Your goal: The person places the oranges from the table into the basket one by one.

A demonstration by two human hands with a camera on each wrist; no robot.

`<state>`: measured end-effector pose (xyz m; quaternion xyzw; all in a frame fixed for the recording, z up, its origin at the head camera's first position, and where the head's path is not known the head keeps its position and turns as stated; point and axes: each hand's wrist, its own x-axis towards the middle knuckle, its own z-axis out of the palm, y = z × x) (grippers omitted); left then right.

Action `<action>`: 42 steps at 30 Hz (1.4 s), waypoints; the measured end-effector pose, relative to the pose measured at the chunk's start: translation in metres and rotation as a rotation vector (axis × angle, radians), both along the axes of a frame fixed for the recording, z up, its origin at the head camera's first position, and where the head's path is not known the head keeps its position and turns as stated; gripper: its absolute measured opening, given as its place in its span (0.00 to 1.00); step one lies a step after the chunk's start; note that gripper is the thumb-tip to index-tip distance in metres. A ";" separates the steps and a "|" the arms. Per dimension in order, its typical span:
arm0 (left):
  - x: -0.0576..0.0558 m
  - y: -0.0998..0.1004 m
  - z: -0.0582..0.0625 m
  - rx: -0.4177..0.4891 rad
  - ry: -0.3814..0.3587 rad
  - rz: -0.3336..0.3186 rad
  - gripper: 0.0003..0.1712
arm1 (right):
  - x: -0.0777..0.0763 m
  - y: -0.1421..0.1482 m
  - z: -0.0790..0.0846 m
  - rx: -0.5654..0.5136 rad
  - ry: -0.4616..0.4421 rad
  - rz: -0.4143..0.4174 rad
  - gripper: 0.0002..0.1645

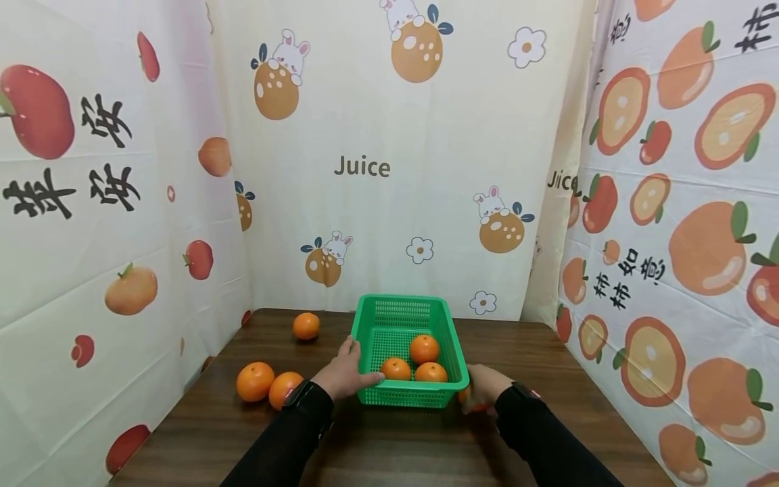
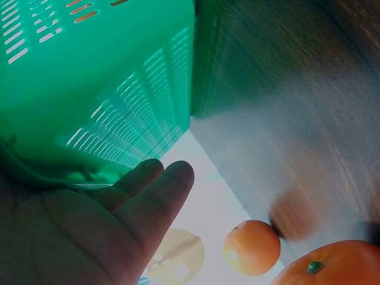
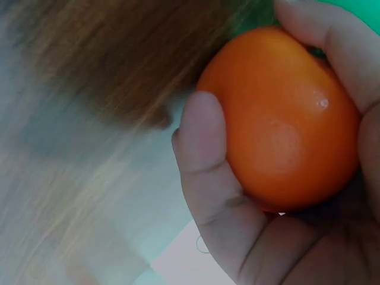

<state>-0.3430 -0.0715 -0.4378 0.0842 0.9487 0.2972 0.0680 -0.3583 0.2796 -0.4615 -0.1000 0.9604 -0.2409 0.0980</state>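
A green plastic basket [image 1: 404, 393] stands on the table with three oranges [image 1: 424, 349] inside. My left hand [image 1: 345, 370] rests at its front left corner, the thumb lying along the front rim and the other fingers stretched along the left side. In the left wrist view, straight fingers [image 2: 160, 196] show beside the slotted green wall. Just outside the front right corner, my right hand [image 1: 487, 385] grips an orange [image 3: 285, 124], thumb and fingers curled round it. From the head, the hand mostly covers that orange.
Two oranges [image 1: 255, 381] sit close together left of my left hand, the nearer one partly behind the wrist. Another orange [image 1: 306, 326] lies farther back on the left. The dark wooden table [image 1: 402, 446] is enclosed by printed cloth [image 1: 377, 223] at the back and both sides.
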 end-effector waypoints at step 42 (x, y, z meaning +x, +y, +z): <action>-0.004 -0.001 -0.006 0.002 0.001 0.007 0.62 | 0.026 0.034 0.022 -0.015 0.197 0.052 0.36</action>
